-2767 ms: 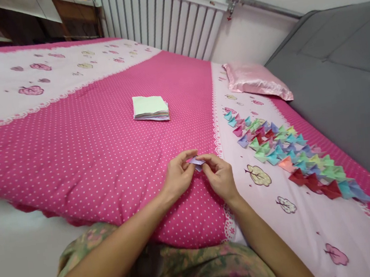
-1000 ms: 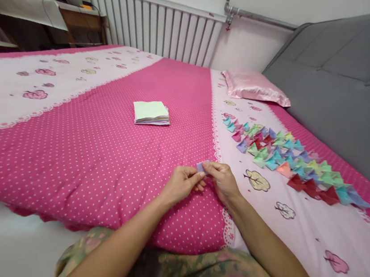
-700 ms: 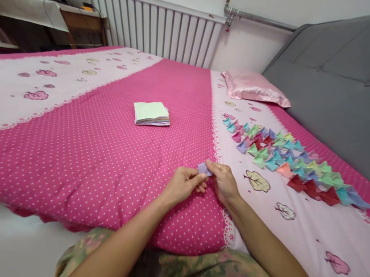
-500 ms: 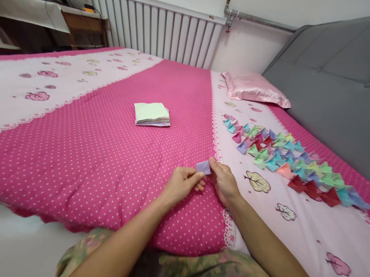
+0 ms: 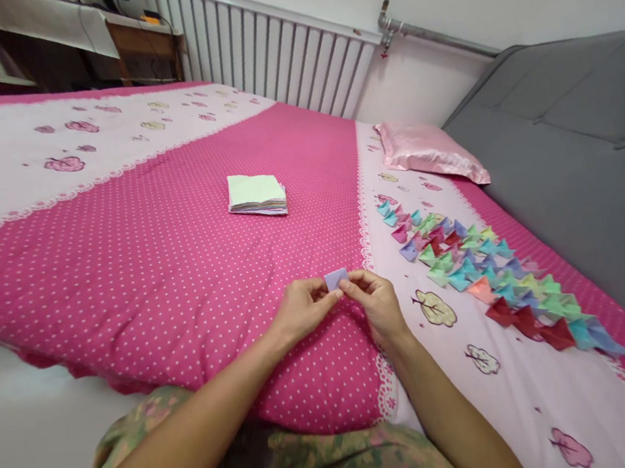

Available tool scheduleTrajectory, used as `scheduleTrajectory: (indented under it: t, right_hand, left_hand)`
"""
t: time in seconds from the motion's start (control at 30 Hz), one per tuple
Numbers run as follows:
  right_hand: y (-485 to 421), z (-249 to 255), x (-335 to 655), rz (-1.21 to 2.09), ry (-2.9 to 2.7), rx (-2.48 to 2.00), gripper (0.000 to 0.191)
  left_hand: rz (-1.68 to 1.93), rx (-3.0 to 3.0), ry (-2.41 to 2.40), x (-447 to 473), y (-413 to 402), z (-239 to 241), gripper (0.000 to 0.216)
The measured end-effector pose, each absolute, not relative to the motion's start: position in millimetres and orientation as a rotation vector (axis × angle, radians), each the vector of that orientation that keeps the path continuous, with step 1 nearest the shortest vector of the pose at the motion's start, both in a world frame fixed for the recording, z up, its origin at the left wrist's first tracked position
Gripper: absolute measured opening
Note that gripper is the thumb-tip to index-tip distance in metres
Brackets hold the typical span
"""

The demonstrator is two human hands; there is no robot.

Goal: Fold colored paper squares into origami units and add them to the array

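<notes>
A small folded piece of lavender paper (image 5: 335, 278) is held above the pink dotted bedspread (image 5: 180, 265). My left hand (image 5: 306, 311) pinches its left side between thumb and fingers. From the other side, my right hand (image 5: 376, 300) grips it, the thumb laid over its lower right part. The two thumbs nearly meet at the paper's lower edge. Beyond the hands lies a stack of square paper sheets (image 5: 256, 191), pale green on top. To the right, several rows of small folded paper boats (image 5: 481, 266) in many colours cover part of the white strip.
A pink satin pillow (image 5: 431, 152) rests near the grey padded headboard (image 5: 568, 134). Against the far wall stands a radiator (image 5: 267, 50), with a desk (image 5: 144, 46) at the back left. Camouflage-patterned clothing (image 5: 341, 466) covers my lap.
The lavender paper has tilted and shifted slightly left. My right thumb has moved from its right edge onto its front, and both hands have drawn closer together.
</notes>
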State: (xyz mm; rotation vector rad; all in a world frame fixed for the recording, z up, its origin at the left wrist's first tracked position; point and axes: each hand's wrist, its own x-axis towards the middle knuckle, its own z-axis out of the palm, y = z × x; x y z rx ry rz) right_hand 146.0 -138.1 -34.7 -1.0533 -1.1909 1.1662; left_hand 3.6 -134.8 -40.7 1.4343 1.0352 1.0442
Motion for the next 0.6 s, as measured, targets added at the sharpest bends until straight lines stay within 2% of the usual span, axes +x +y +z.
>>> scheduleTrajectory:
  t: [0.17,0.6]
  right_hand:
    - [-139,-34,147,1.128,-1.331,-1.070,0.012]
    - [-141,-35,147,1.142,-1.436,-1.051,0.010]
  left_hand:
    - [1.169,1.344,1.011,0,-132,-30,0.025]
    - [1.147,1.281,0.938,-6,-135,-22,0.017]
